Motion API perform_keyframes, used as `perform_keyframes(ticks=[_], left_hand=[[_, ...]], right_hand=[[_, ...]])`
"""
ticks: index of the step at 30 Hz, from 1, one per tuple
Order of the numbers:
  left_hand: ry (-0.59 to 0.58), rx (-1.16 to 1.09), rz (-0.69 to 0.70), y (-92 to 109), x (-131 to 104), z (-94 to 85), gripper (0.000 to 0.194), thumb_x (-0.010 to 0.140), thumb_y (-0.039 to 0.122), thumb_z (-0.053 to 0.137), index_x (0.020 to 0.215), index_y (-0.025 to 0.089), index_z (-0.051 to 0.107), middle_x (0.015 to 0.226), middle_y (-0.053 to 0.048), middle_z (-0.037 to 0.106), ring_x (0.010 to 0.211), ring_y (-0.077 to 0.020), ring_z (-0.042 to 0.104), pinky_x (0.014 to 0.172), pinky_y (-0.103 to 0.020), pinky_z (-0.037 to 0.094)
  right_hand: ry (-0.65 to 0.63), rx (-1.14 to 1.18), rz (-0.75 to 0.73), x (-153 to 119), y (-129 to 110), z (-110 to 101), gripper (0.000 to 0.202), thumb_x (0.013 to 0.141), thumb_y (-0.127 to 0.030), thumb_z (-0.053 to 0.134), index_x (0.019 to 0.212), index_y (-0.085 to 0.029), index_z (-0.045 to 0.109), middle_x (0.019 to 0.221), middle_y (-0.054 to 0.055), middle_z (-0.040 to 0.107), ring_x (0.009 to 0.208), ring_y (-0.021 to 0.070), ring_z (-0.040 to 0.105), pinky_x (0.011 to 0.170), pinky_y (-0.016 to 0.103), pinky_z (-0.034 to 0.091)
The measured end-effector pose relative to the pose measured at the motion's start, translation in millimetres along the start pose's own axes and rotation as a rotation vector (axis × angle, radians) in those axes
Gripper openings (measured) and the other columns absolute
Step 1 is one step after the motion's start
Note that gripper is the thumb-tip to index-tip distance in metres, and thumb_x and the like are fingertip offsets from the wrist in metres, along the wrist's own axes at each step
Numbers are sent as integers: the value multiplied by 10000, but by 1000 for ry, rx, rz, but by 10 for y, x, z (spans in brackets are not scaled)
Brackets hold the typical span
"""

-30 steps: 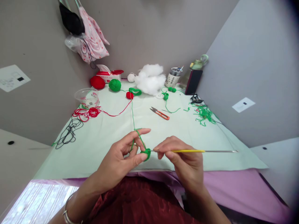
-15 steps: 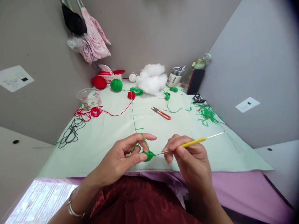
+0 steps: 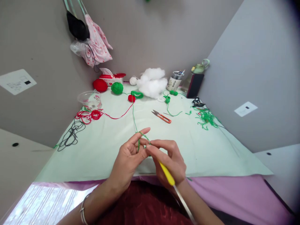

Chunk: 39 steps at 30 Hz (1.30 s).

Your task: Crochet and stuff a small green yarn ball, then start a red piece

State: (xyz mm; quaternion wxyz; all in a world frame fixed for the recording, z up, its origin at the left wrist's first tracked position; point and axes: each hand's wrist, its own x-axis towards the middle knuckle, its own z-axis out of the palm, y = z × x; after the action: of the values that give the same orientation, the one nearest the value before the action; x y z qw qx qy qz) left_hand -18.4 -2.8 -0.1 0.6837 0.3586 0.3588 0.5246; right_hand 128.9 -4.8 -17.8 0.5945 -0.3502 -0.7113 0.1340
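My left hand (image 3: 131, 156) pinches a small green crochet piece, now mostly hidden behind the fingers of both hands. Green yarn (image 3: 134, 117) runs from the far side of the table over my raised left index finger and down to the piece. Against the left fingertips, my right hand (image 3: 170, 159) is closed with its thumb and index finger at the work. A yellow-handled crochet hook (image 3: 167, 173) rests in the right hand, its back end pointing down toward my body. The hook's tip is hidden.
Orange thread snips (image 3: 161, 116) lie mid-table. Behind stand a green yarn ball (image 3: 117, 88), white stuffing (image 3: 152, 82), a pen cup (image 3: 174, 80) and a phone (image 3: 195, 86). Green yarn scraps (image 3: 207, 118) lie right; red yarn (image 3: 90, 115), black cord (image 3: 72, 134) and a plastic bowl (image 3: 89, 100) left.
My right hand has moved left to meet the left hand. The hook has swung from pointing right to slanting down toward me. The green piece has become mostly covered.
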Motion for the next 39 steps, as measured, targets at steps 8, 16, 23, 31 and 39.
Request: perform_keyframes(ticks=[8,16,23,31,39], left_hand=[[-75,-138,-121,75,31,-28,402,825,275,827,1222,237,772,804,34,524,500,-7,215,457,-171,249],[-146,179,32,37,-14,-126,405,912,325,753,1315,325,720,976,-7,677,925,-146,620,904,-273,486],[-135,161,10,87,-13,-181,477,830,281,833,1295,315,729,932,-4,625,884,-145,607,859,-276,504],[-123,244,53,132,-29,-185,467,837,243,824,1287,320,729,896,16,602,883,-122,593,903,-266,485],[-79,425,154,152,-60,-177,438,882,232,765,1310,306,707,894,19,610,938,-142,615,978,-297,474]], right_hand=[[94,500,378,109,27,-53,203,1016,-220,585,976,-267,778,855,25,715,668,145,620,624,304,525],[54,611,495,116,80,-41,134,981,-276,663,947,-263,792,902,26,757,753,142,647,685,272,529],[35,739,613,200,41,-57,218,954,-402,688,853,-210,710,827,38,752,599,121,582,586,268,497],[-66,672,495,155,56,-120,200,1028,-361,584,931,-244,714,883,22,752,695,140,633,647,287,515],[-95,530,352,132,9,-142,210,1051,-224,526,1009,-251,729,948,34,735,767,144,648,698,301,525]])
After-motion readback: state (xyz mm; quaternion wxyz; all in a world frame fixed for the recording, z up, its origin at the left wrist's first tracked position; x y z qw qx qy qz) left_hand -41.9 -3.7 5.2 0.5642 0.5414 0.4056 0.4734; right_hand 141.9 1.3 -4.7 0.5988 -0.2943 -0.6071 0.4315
